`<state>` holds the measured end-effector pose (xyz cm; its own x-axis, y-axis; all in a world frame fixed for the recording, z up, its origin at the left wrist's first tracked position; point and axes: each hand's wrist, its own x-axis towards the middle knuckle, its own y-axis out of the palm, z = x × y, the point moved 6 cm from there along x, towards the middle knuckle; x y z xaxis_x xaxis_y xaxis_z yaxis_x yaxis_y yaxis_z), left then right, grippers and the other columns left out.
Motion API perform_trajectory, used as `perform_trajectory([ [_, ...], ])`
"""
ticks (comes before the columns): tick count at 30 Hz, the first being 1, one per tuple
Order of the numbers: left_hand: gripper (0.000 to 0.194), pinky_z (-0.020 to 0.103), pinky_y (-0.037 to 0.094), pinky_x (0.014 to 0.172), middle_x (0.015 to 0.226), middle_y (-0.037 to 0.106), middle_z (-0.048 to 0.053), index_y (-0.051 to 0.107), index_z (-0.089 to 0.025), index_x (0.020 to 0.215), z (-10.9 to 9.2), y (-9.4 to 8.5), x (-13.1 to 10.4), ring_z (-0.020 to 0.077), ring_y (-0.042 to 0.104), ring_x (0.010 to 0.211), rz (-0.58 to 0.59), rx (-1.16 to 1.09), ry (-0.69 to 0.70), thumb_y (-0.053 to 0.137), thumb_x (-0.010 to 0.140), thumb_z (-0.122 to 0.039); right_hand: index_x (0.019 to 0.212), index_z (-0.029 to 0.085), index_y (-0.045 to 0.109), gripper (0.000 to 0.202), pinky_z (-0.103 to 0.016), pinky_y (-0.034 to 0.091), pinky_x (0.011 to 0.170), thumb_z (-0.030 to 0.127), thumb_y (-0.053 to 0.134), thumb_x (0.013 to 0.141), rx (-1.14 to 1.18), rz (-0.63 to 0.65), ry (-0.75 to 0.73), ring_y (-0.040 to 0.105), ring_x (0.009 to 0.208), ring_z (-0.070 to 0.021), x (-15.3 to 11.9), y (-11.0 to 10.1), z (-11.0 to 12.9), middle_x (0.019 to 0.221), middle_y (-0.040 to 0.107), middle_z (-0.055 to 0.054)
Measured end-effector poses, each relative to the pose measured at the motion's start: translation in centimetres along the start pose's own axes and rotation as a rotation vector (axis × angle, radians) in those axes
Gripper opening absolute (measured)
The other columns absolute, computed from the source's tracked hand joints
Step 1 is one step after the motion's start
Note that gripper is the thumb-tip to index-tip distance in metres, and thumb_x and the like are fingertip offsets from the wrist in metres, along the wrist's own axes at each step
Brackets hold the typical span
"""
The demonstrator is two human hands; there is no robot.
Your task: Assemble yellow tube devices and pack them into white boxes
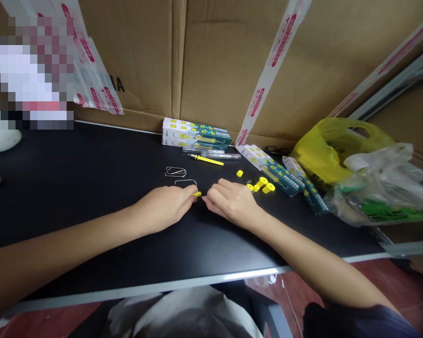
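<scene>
My left hand (172, 206) is closed on a thin yellow plastic piece (197, 194), whose end pokes out past the fingertips. Close to that end, my right hand (232, 202) pinches something small and thin that I cannot make out. A bent metal wire hook (186, 181) lies just behind my left fingers. Farther back are more bent wire hooks (176, 172) and a yellow rod with a dark tip (207, 160). To the right of my right hand sit several yellow plastic caps (268, 188), with small springs (248, 182) among them.
Clear plastic tubes (211, 153) lie before stacked printed boxes (196, 134). More printed boxes (273, 169) lie to the right, beside a yellow plastic bag (338, 145) and a clear bag (391, 183). Large cardboard (218, 61) stands behind the black table (91, 188).
</scene>
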<state>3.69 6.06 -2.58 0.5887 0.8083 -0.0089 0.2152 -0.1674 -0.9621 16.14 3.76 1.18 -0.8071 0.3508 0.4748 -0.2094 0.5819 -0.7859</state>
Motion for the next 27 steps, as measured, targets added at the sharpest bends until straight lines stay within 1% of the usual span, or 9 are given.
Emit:
perform_trajectory([
  [7, 0.022, 0.031, 0.038, 0.06, 0.079, 0.067, 0.004, 0.047, -0.023, 0.085, 0.2, 0.1, 0.0, 0.0239, 0.067, 0.074, -0.013, -0.094, 0.023, 0.031, 0.098, -0.031, 0.076, 0.02, 0.053, 0.028, -0.03, 0.029, 0.055, 0.027, 0.04, 0.101, 0.079, 0.134, 0.047, 0.049, 0.065, -0.0152, -0.1, 0.8, -0.5, 0.066, 0.059, -0.001],
  [10, 0.022, 0.032, 0.039, 0.063, 0.079, 0.066, 0.004, 0.045, -0.023, 0.083, 0.3, 0.1, 0.0, 0.0234, 0.066, 0.075, -0.003, -0.116, 0.006, 0.03, 0.098, -0.032, 0.079, 0.02, 0.052, 0.027, -0.03, 0.028, 0.055, 0.028, 0.039, 0.101, 0.12, 0.179, 0.06, 0.05, 0.067, -0.0154, -0.1, 0.9, -0.8, 0.068, 0.06, -0.002],
  [16, 0.024, 0.034, 0.042, 0.068, 0.083, 0.065, 0.005, 0.044, -0.022, 0.085, 0.2, 0.4, -0.1, 0.0252, 0.066, 0.08, 0.051, -0.098, -0.003, 0.027, 0.098, -0.034, 0.079, 0.02, 0.051, 0.021, -0.028, 0.029, 0.057, 0.02, 0.042, 0.097, 0.151, 0.149, 0.058, 0.05, 0.068, -0.0151, -0.1, 0.8, -0.5, 0.068, 0.06, -0.001],
  [21, 0.024, 0.037, 0.043, 0.07, 0.085, 0.066, 0.006, 0.044, -0.022, 0.086, 0.0, 0.4, -0.1, 0.0269, 0.067, 0.082, 0.091, -0.093, -0.005, 0.026, 0.097, -0.033, 0.08, 0.021, 0.051, 0.013, -0.025, 0.032, 0.058, 0.018, 0.047, 0.092, 0.266, 0.194, 0.102, 0.051, 0.068, -0.0145, -0.2, 1.6, -0.5, 0.07, 0.061, 0.0],
  [27, 0.025, 0.038, 0.044, 0.074, 0.086, 0.066, 0.007, 0.045, -0.022, 0.084, 0.0, 0.3, -0.1, 0.0273, 0.067, 0.086, 0.085, -0.124, -0.006, 0.026, 0.097, -0.033, 0.085, 0.02, 0.053, 0.016, -0.025, 0.033, 0.06, 0.023, 0.043, 0.098, 0.337, 0.217, 0.111, 0.053, 0.07, -0.0148, -0.4, 1.9, -0.9, 0.074, 0.062, -0.001],
])
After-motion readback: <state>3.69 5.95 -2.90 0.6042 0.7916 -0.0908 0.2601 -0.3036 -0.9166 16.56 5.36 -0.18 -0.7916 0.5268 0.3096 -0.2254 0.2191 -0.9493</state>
